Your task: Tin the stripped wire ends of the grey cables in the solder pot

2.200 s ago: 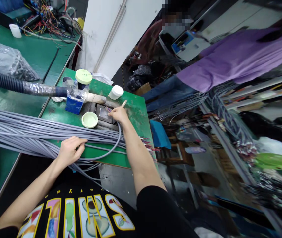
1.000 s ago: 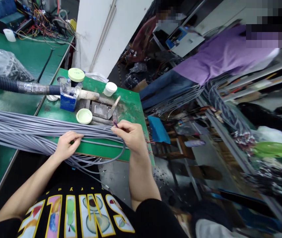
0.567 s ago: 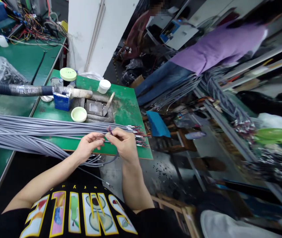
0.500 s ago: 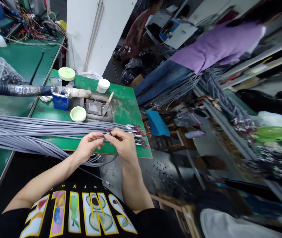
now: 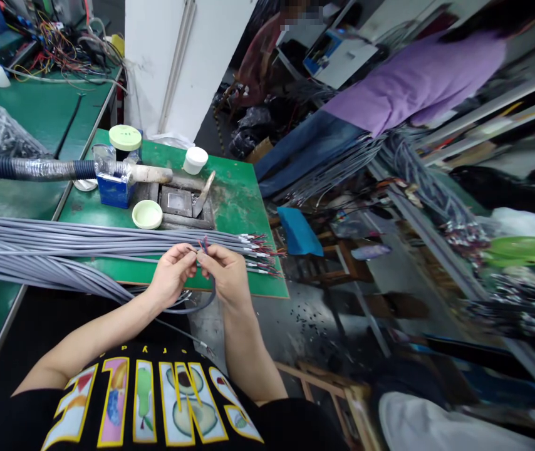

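Both my hands meet over a long bundle of grey sheathed cables (image 5: 61,245) lying across a green work board (image 5: 244,194). My left hand (image 5: 171,275) and my right hand (image 5: 224,272) pinch thin coloured wires (image 5: 203,247) between their fingertips, and those wires fan out from a cable end. More stripped ends with coloured wires (image 5: 260,255) stick out past the hands to the right. Just above the hands sit a pale green lid (image 5: 147,214) and a metal block with a square recess (image 5: 172,203), with a scraper blade (image 5: 203,194) resting on it.
A blue box (image 5: 114,191), a white jar (image 5: 195,160) and a foil-wrapped corrugated hose (image 5: 27,168) stand on the board's far side. A co-worker in a purple shirt (image 5: 413,81) stands at upper right. Cable bundles hang from a shelf (image 5: 422,181).
My right hand has come away from the metal block and joined my left hand at the thin wires. The cable ends now lie across the board, and the view has tilted slightly.
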The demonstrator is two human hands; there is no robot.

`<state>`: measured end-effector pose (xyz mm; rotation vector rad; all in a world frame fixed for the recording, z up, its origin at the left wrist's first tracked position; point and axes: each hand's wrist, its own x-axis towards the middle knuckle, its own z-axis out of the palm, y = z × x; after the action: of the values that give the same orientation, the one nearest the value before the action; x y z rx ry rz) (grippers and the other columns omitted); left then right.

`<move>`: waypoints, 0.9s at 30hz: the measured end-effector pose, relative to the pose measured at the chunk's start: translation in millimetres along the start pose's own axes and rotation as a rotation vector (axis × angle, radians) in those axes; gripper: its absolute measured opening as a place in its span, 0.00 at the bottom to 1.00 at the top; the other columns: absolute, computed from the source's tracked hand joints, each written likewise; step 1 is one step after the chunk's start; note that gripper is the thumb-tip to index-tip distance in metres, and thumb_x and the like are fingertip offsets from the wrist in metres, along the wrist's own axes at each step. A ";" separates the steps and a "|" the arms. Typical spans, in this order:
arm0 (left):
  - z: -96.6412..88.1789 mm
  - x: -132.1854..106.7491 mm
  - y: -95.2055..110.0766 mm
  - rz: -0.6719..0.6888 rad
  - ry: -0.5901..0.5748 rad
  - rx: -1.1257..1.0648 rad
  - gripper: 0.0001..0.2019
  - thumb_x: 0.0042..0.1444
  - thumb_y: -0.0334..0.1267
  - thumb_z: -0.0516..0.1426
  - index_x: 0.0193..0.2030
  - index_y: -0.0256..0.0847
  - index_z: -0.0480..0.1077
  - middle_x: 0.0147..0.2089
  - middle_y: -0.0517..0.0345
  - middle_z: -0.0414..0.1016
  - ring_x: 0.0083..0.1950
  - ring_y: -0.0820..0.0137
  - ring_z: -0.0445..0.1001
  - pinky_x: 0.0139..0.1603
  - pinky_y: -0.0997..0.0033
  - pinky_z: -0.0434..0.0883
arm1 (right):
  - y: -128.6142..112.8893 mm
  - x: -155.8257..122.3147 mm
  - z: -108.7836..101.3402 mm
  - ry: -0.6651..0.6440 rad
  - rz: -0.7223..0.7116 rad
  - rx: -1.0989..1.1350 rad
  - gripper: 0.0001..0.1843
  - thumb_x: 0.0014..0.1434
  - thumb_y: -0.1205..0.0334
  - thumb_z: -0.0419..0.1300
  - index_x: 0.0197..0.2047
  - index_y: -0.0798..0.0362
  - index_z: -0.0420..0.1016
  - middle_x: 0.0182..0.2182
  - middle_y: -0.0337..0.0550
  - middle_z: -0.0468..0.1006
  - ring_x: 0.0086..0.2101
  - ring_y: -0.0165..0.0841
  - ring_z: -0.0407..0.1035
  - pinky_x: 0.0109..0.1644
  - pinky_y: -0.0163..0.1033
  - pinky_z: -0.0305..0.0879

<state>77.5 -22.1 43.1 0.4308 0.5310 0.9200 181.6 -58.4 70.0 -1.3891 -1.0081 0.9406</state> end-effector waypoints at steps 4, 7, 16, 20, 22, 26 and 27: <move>-5.5 8.7 7.5 0.129 0.025 0.052 0.17 0.38 0.43 0.69 0.29 0.38 0.69 0.22 0.67 0.66 0.22 0.80 0.64 0.24 0.80 0.63 | 8.4 -6.7 -6.2 -0.081 0.071 0.002 0.14 0.50 0.54 0.63 0.39 0.53 0.75 0.21 0.34 0.73 0.17 0.24 0.63 0.20 0.31 0.59; -12.0 13.5 9.5 0.396 0.064 0.251 0.12 0.44 0.43 0.67 0.29 0.39 0.71 0.25 0.65 0.67 0.25 0.79 0.64 0.27 0.78 0.63 | 16.8 -13.3 -8.0 -0.097 0.099 -0.005 0.16 0.54 0.52 0.60 0.41 0.53 0.74 0.20 0.34 0.72 0.16 0.23 0.62 0.20 0.30 0.58; -21.1 12.7 -2.9 0.347 -0.021 0.325 0.14 0.44 0.40 0.67 0.38 0.39 0.75 0.33 0.58 0.75 0.33 0.73 0.72 0.36 0.73 0.70 | 25.2 -27.5 4.9 -0.009 0.127 0.072 0.15 0.55 0.50 0.59 0.36 0.54 0.73 0.18 0.31 0.68 0.13 0.20 0.55 0.16 0.29 0.50; -22.8 7.0 2.1 -0.064 -0.082 -0.004 0.24 0.43 0.42 0.68 0.47 0.38 0.71 0.38 0.53 0.79 0.36 0.70 0.75 0.41 0.69 0.73 | 24.8 -33.6 8.3 0.010 0.115 0.085 0.15 0.55 0.50 0.59 0.36 0.54 0.73 0.19 0.33 0.71 0.13 0.22 0.58 0.17 0.29 0.54; -24.6 2.5 4.3 -0.146 -0.070 -0.127 0.25 0.43 0.42 0.68 0.48 0.39 0.70 0.42 0.51 0.79 0.40 0.69 0.76 0.43 0.68 0.73 | 24.4 -35.7 10.4 0.041 0.101 0.114 0.15 0.55 0.50 0.60 0.37 0.53 0.73 0.19 0.34 0.72 0.13 0.22 0.60 0.17 0.29 0.55; -26.3 -5.6 4.5 -0.199 -0.151 -0.126 0.24 0.40 0.44 0.70 0.44 0.37 0.73 0.42 0.48 0.79 0.34 0.71 0.75 0.32 0.73 0.73 | 21.7 -39.3 16.1 0.034 0.101 0.124 0.13 0.54 0.50 0.61 0.34 0.53 0.74 0.20 0.35 0.72 0.14 0.23 0.61 0.18 0.30 0.59; -25.8 -7.1 4.4 -0.207 -0.184 -0.098 0.24 0.40 0.45 0.69 0.43 0.36 0.74 0.41 0.49 0.79 0.28 0.73 0.73 0.26 0.74 0.71 | 20.5 -40.2 17.0 0.019 0.105 0.109 0.13 0.54 0.50 0.61 0.32 0.53 0.73 0.19 0.35 0.73 0.14 0.24 0.62 0.19 0.31 0.60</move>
<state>55.8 -22.5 26.8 0.3603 0.3530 0.6958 154.0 -91.4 48.2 -1.3672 -0.8643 1.0427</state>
